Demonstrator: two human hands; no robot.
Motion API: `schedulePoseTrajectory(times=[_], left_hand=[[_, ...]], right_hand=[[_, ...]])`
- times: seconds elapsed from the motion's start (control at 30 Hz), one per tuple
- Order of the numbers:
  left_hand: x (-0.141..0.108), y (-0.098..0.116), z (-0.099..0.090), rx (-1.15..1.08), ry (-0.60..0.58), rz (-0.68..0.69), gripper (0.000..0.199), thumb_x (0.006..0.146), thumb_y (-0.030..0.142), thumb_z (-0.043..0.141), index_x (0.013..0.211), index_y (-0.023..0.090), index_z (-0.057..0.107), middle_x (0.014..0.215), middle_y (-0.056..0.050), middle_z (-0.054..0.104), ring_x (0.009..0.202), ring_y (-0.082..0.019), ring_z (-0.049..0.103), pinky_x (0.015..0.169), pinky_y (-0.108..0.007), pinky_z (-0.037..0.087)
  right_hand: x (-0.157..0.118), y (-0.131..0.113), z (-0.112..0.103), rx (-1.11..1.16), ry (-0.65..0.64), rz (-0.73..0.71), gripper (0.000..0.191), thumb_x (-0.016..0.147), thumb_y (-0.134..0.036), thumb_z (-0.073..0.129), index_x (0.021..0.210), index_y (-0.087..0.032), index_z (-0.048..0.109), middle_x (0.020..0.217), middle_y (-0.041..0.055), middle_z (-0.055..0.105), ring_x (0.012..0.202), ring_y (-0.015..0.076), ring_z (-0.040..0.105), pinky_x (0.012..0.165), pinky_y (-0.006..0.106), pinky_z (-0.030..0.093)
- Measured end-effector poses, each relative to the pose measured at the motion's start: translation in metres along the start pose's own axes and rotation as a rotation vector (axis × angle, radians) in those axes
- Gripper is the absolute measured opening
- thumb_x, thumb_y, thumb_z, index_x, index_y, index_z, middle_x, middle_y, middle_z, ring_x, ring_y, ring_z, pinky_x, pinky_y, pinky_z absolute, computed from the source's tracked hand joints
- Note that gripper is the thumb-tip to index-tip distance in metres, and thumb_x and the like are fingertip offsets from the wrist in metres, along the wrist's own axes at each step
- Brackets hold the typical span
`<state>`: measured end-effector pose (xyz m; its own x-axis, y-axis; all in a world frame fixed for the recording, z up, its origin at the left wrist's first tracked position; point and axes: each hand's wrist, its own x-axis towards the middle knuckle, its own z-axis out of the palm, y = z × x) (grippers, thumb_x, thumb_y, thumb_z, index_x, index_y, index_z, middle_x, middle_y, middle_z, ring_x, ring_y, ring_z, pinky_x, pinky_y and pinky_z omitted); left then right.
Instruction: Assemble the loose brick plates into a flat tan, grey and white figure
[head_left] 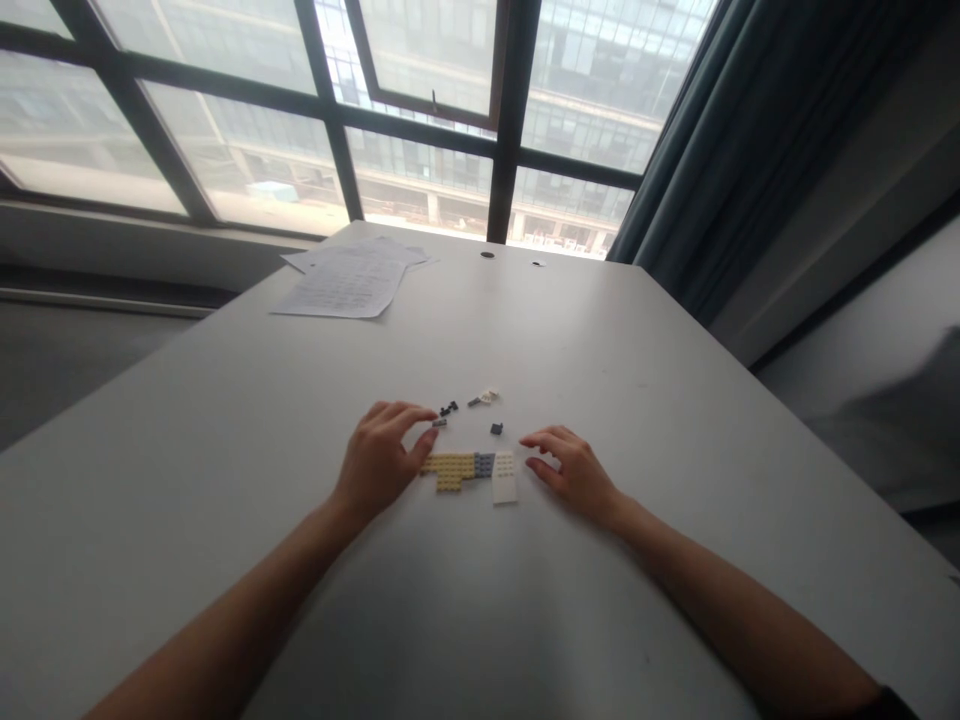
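My left hand point(381, 452) is at the left end of a row of toy building bricks, its thumb and index finger apart. A small grey brick point(439, 423) lies right at those fingertips; a firm grip on it does not show. The row joins yellow bricks point(453, 465), a blue-grey brick point(484, 464) and a white brick piece point(505, 480) that is studded at the back and smooth in front. Just right of the white piece, my right hand point(568, 466) rests with curved fingers parted and nothing between them. A dark grey brick point(496, 428) sits behind the row.
Behind the bricks lie small black pieces point(448, 408), a grey piece point(473, 402) and cream pieces point(489, 396). Printed papers point(345, 280) cover the far left of the white table point(585, 340). Windows and a dark curtain point(697, 170) stand beyond its edge.
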<state>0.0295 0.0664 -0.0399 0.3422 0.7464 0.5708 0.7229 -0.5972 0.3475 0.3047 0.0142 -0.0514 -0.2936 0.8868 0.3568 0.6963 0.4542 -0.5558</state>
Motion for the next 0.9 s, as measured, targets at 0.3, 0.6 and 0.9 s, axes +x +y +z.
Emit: schedulePoseTrajectory(times=[0.3, 0.6, 0.9], left_hand=[[0.001, -0.032, 0.010, -0.017, -0.153, -0.072, 0.027, 0.084, 0.033, 0.052, 0.100, 0.022, 0.070, 0.101, -0.005, 0.068, 0.098, -0.024, 0.056, 0.091, -0.038, 0.044], [-0.001, -0.032, 0.010, -0.051, -0.091, -0.055, 0.024, 0.086, 0.032, 0.051, 0.092, 0.019, 0.070, 0.095, -0.006, 0.068, 0.094, -0.022, 0.056, 0.090, -0.038, 0.045], [0.004, 0.013, 0.005, -0.283, 0.032, 0.002, 0.020, 0.083, 0.029, 0.059, 0.097, 0.018, 0.068, 0.092, -0.006, 0.069, 0.088, -0.019, 0.059, 0.082, -0.034, 0.049]], right_hand=[[0.052, 0.011, 0.019, 0.051, -0.041, 0.016, 0.026, 0.081, -0.008, 0.058, 0.101, -0.022, 0.068, 0.099, 0.0044, 0.064, 0.086, 0.0144, 0.059, 0.080, 0.029, 0.047], [0.058, 0.017, 0.025, 0.483, 0.020, 0.215, 0.013, 0.082, -0.025, 0.058, 0.086, -0.017, 0.067, 0.086, 0.0042, 0.069, 0.070, 0.0118, 0.058, 0.068, 0.026, 0.045], [0.051, -0.016, 0.015, 1.179, -0.012, 0.523, 0.031, 0.066, -0.039, 0.076, 0.082, -0.017, 0.062, 0.089, 0.0051, 0.071, 0.070, 0.0117, 0.061, 0.062, 0.023, 0.046]])
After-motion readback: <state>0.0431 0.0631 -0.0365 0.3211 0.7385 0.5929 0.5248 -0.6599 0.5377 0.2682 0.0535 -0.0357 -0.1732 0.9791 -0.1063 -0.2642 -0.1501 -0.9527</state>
